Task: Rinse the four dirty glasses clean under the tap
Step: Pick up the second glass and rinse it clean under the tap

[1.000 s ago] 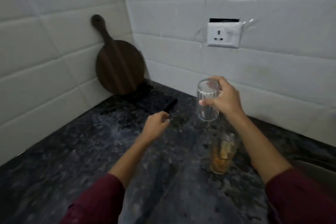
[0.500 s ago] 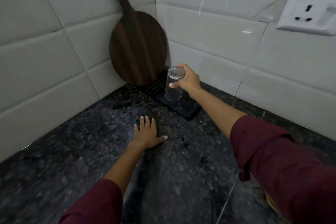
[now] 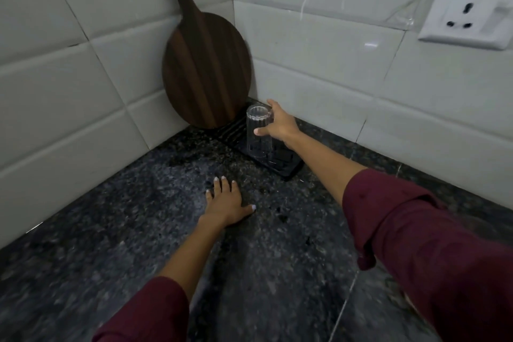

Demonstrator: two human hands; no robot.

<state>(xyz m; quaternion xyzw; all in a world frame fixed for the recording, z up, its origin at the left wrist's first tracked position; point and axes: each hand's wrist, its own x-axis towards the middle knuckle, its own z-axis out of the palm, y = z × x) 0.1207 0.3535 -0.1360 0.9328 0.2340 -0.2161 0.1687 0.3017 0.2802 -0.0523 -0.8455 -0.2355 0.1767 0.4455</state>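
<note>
A clear ribbed glass (image 3: 258, 133) stands upside down on a black ridged drying mat (image 3: 280, 162) in the counter's back corner. My right hand (image 3: 279, 125) wraps around the glass from the right, thumb in front and fingers behind. My left hand (image 3: 226, 201) lies flat on the dark granite counter (image 3: 138, 230), fingers spread, holding nothing, a little in front of the mat. No tap, sink or other glass is in view.
A round dark wooden board (image 3: 205, 69) with a handle leans in the tiled corner, just behind the mat. A white wall socket (image 3: 469, 16) sits high on the right wall. White tiled walls close the counter on the left and back.
My right hand has carried the upturned glass left to the corner and lowered it onto the mat. My left hand went from a loose fist to flat on the counter. The glass with orange residue left view.
</note>
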